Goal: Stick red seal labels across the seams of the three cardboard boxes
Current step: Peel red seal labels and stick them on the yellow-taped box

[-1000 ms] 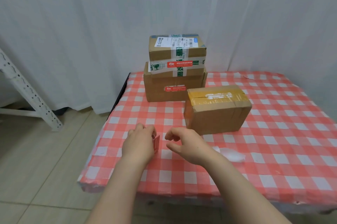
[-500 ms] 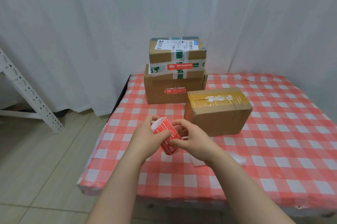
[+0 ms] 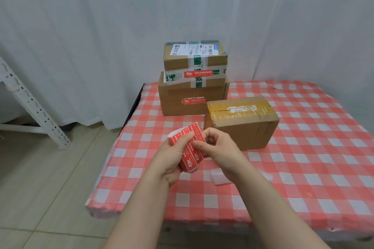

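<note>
My left hand (image 3: 172, 155) grips a roll of red seal labels (image 3: 189, 147) above the table's near left part, thumb laid across it. My right hand (image 3: 217, 147) pinches the edge of a label on the roll. A small box (image 3: 195, 56) with a white shipping label sits on a larger box (image 3: 192, 97) at the back; each carries a red label, on the small box (image 3: 198, 74) and on the large box (image 3: 193, 101). A third box (image 3: 241, 122) with yellow tape stands just beyond my right hand and shows no red label.
The table wears a red-and-white checked cloth (image 3: 303, 157). White backing scraps (image 3: 219, 177) lie under my right wrist. White curtains hang behind. A white perforated metal frame (image 3: 30, 105) stands on the tiled floor at left.
Both hands have lifted the label roll off the table and turned it so the labels face me. My right hand has closed onto a label's edge.
</note>
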